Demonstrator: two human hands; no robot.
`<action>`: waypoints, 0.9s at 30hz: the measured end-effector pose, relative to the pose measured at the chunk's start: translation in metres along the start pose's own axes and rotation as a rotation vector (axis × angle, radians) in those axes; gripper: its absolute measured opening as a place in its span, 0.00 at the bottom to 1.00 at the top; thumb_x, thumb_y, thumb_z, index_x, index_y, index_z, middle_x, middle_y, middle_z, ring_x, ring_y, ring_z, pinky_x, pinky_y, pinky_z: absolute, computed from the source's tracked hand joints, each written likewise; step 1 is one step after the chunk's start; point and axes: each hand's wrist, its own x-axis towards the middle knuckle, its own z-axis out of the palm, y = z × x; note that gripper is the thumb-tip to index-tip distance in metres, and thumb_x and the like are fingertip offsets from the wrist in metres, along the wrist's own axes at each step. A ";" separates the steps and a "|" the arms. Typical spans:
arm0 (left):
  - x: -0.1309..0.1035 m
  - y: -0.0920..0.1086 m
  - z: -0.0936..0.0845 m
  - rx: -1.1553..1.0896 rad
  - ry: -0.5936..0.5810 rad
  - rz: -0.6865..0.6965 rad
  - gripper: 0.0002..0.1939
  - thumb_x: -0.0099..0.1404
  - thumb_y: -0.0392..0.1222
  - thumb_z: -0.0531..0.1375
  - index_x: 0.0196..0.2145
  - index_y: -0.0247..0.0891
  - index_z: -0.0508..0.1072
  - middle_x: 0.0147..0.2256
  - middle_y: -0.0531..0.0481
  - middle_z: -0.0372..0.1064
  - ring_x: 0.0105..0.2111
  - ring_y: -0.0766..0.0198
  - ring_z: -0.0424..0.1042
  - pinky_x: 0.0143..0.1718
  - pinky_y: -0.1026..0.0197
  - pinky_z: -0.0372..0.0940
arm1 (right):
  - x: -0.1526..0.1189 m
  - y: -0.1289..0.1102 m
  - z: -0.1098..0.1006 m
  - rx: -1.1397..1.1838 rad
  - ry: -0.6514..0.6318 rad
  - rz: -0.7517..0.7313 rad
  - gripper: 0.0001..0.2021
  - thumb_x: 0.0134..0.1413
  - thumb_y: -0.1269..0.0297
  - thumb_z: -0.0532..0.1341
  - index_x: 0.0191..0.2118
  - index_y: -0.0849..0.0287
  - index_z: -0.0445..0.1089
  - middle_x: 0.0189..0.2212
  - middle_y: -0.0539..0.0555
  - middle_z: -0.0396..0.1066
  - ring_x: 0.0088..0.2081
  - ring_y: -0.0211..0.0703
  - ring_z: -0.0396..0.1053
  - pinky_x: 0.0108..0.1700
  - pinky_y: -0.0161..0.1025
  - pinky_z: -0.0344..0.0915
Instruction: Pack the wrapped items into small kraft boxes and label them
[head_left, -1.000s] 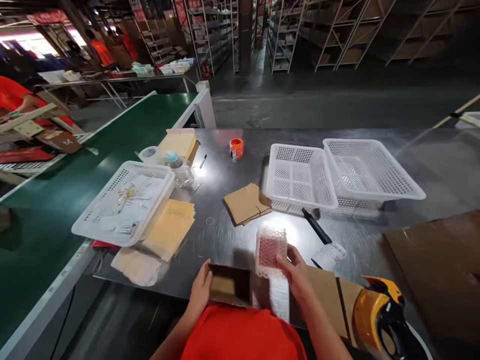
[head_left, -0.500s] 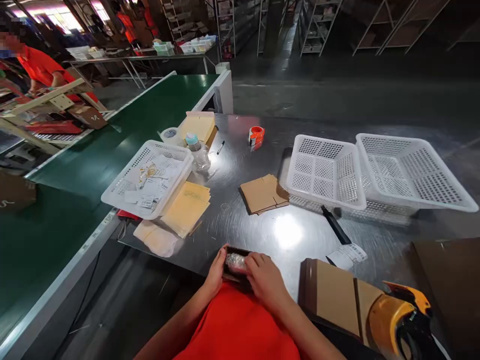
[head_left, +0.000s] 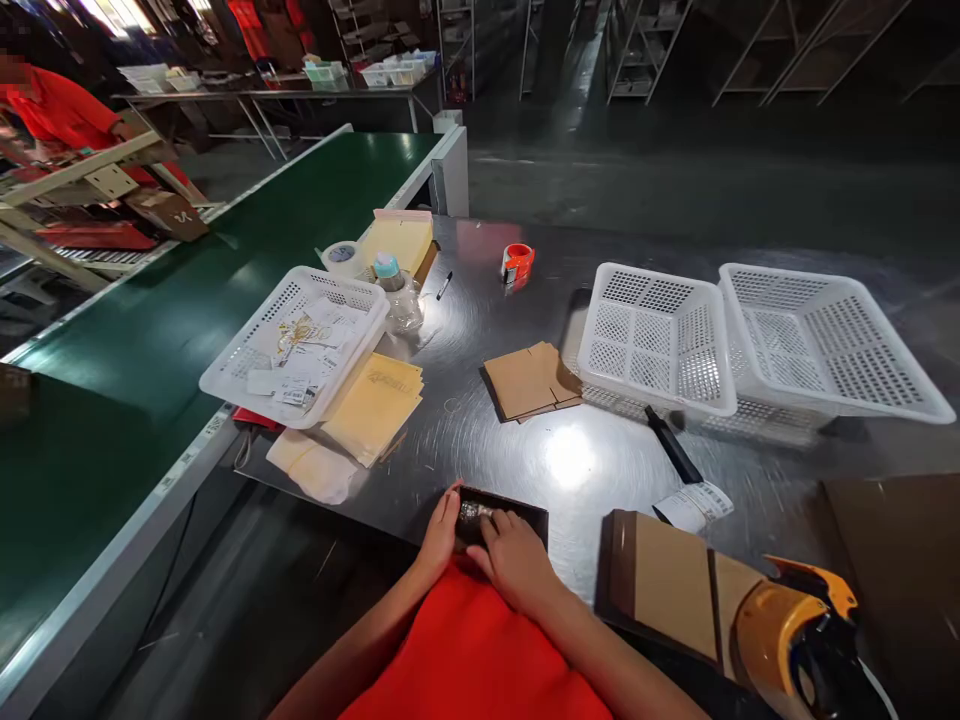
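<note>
A small open cardboard box (head_left: 531,508) is at the table's front edge, close against my red shirt. My left hand (head_left: 441,530) is closed around its left end, thumb at the rim. Inside the box, at its left end, lies a shiny item in clear wrapping (head_left: 472,514), partly covered by fingers. My right hand (head_left: 514,555) reaches in over the near side, its bent fingers on the wrapped item. What is inside the wrapping cannot be made out.
Flat cardboard pieces (head_left: 529,382) lie ahead, with two white baskets (head_left: 656,395) (head_left: 885,395) to their right. At right are a tape dispenser (head_left: 780,625) and flat cartons (head_left: 671,580). Left are a basket of labels (head_left: 225,380), yellow envelopes (head_left: 375,400), a bottle (head_left: 403,300) and a green conveyor (head_left: 172,340).
My right hand has shifted left over the wrapped item, so the box's right end now shows. The carton on the conveyor at far left has slid further left. The view has tilted slightly.
</note>
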 end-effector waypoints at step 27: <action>0.026 0.013 -0.006 0.522 -0.276 0.155 0.48 0.44 0.48 0.74 0.60 0.38 0.60 0.64 0.35 0.53 0.63 0.41 0.56 0.63 0.41 0.53 | 0.001 0.088 0.082 1.028 0.406 0.229 0.35 0.44 0.50 0.65 0.58 0.56 0.58 0.56 0.61 0.65 0.58 0.56 0.63 0.60 0.57 0.58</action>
